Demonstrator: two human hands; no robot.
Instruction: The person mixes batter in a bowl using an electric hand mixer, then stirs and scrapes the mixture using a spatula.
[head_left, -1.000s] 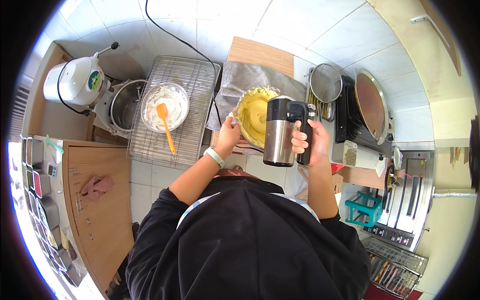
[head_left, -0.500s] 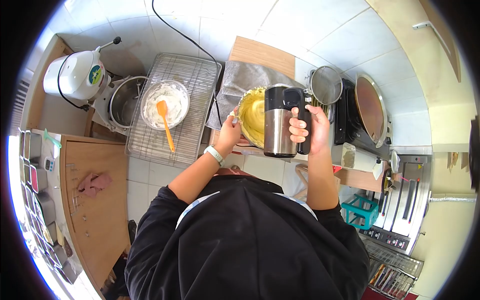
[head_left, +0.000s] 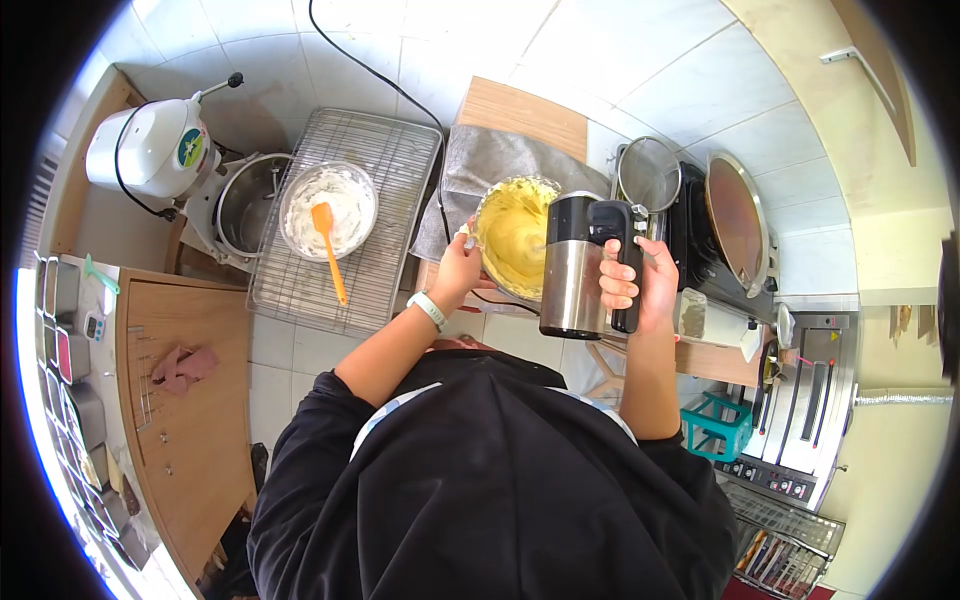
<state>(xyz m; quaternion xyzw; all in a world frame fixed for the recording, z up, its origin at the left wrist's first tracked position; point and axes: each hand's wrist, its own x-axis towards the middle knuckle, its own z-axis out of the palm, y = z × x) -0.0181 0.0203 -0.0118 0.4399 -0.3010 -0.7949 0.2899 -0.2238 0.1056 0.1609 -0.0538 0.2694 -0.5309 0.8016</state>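
My right hand [head_left: 640, 285] is wrapped round the black handle of a steel-and-black electric hand mixer [head_left: 574, 285]. The mixer reaches over the right side of a clear bowl [head_left: 540, 181], and its beaters are mostly hidden behind the body. Thick yellow batter [head_left: 515, 235] coats the inside of that bowl. My left hand [head_left: 462, 265] grips the bowl's left rim, fingers closed on the edge. Under and behind the bowl lies a grey cloth [head_left: 475, 150].
A bowl of white cream [head_left: 350, 185] with an orange spatula [head_left: 329, 250] stands on a wire rack [head_left: 400, 150] to the left. Beyond it is a stand mixer [head_left: 155, 150]. A strainer [head_left: 648, 175] and a round pan [head_left: 735, 220] are at right. A black cord [head_left: 375, 75] hangs down the wall.
My right hand has moved the hand mixer to the right and a little toward me. More of the batter shows now. My left hand stays on the rim.
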